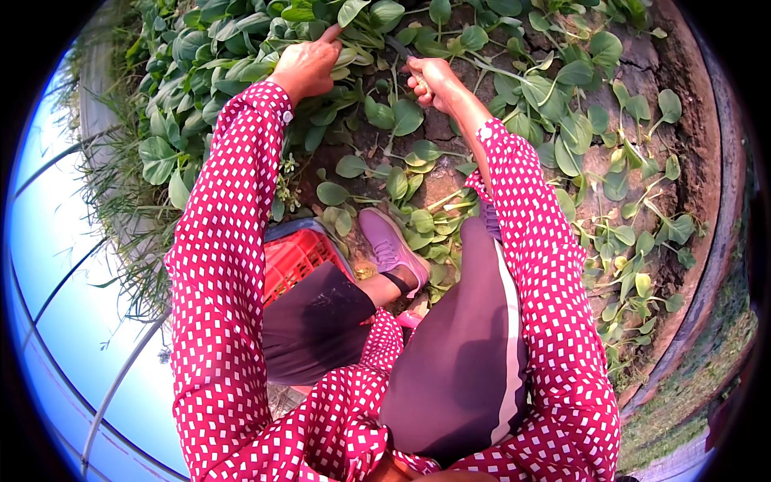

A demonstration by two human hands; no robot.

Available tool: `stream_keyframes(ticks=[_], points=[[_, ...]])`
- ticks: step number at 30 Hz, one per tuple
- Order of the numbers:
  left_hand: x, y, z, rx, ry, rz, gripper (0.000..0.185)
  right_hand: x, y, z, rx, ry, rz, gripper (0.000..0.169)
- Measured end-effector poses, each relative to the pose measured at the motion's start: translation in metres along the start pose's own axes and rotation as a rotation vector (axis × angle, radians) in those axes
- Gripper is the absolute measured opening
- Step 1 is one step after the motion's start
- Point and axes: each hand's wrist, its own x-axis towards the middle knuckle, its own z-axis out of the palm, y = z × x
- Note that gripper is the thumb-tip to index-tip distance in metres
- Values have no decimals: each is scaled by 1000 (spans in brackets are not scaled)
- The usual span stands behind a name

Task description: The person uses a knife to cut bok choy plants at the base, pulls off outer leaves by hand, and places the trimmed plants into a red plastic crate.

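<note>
At the top of the head view, my left hand (310,65) reaches into a dense patch of leafy greens (235,45), its index finger stretched out over the pale stalks (355,55) of a plant. Whether its other fingers grip a stalk is hidden. Just to the right, my right hand (435,81) is closed around the handle of a small knife (396,47). The knife's dark blade points up and left towards the stalks and is partly covered by leaves. A gap separates the two hands.
A red plastic crate (298,259) with a grey rim stands left of my pink shoe (391,247). Loose leaves (430,226) lie around the shoes. Sparse plants (572,132) spread over cracked soil on the right. Grass (129,181) and a pale border (99,90) run along the left.
</note>
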Motion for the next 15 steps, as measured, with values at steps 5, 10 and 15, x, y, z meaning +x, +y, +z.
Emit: stream_keyframes(ticks=[5,10,15], points=[[1,-8,3,33,-8,12,30,-11,2,2,-166,-1,35,31],[10,11,-4,99,59,125,27,-24,15,-4,-322,201,-196,31],[37,14,-24,324,-125,58,32,4,18,1,-604,388,-542,38]])
